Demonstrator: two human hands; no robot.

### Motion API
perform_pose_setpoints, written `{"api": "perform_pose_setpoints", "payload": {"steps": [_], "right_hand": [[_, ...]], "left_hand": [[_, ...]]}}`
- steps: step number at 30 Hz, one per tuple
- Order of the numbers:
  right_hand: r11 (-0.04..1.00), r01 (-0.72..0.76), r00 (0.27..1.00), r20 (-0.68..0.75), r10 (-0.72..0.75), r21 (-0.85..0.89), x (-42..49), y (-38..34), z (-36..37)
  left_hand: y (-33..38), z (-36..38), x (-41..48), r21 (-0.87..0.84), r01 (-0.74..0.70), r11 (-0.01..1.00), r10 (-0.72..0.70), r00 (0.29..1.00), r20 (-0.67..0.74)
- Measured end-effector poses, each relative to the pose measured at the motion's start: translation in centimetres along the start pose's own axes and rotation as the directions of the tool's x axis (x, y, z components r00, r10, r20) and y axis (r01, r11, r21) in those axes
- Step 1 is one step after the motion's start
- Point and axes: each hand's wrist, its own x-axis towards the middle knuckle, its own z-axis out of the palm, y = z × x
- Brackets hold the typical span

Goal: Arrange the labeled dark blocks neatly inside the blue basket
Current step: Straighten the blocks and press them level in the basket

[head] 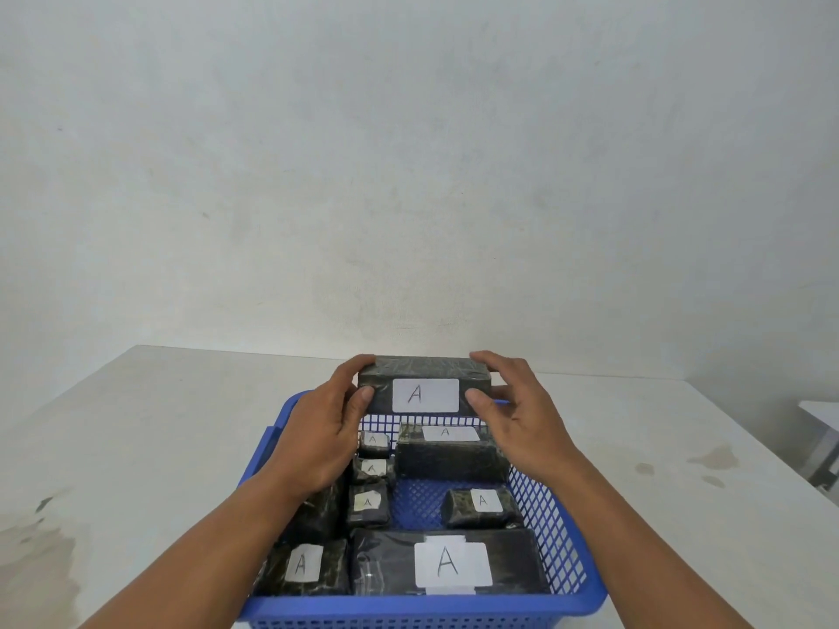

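Both hands [424, 415] grip raised block [424, 385] | left forearm [254, 528] hides one block — label unseen

- Blue basket [563, 528]: mesh-walled, sits on the worktop [159, 447].
- Held block [424, 385]: dark, labelled "A", level above the far rim.
- Other blocks [449, 562]: lie inside, labels up.

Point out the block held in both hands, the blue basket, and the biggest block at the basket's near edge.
held block [424, 382], head view, front face above label
blue basket [422, 606], head view, near rim
biggest block [386, 562], head view, top left of label
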Motion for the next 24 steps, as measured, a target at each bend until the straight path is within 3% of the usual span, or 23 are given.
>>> {"api": "perform_pose_setpoints", "payload": {"steps": [8, 16, 20, 24], "right_hand": [[0.89, 0.14, 0.97, 0.24, -0.036, -0.434, 0.3, -1.1, -3.1], [0.868, 0.068, 0.907, 0.393, 0.151, -0.492, -0.9, -1.5, -5.2], [0.822, 0.048, 0.895, 0.39, 0.216, -0.567, -2.0, -1.4, -5.1], [0.777, 0.088, 0.889, 0.402, 0.222, -0.623, -2.9, -1.4, -4.9]], "left_hand": [[0.2, 0.0, -0.3, -0.041, 0.029, 0.999, -0.026, 0.997, 0.076], [1.3, -0.2, -0.4, -0.015, -0.021, 1.0, 0.023, 0.986, 0.168], [1.6, -0.1, -0.4, 0.002, -0.04, 0.999, 0.039, 0.981, 0.189], [2.2, -0.3, -0.1, 0.097, -0.1, 0.99, 0.058, 0.928, 0.368]]}}
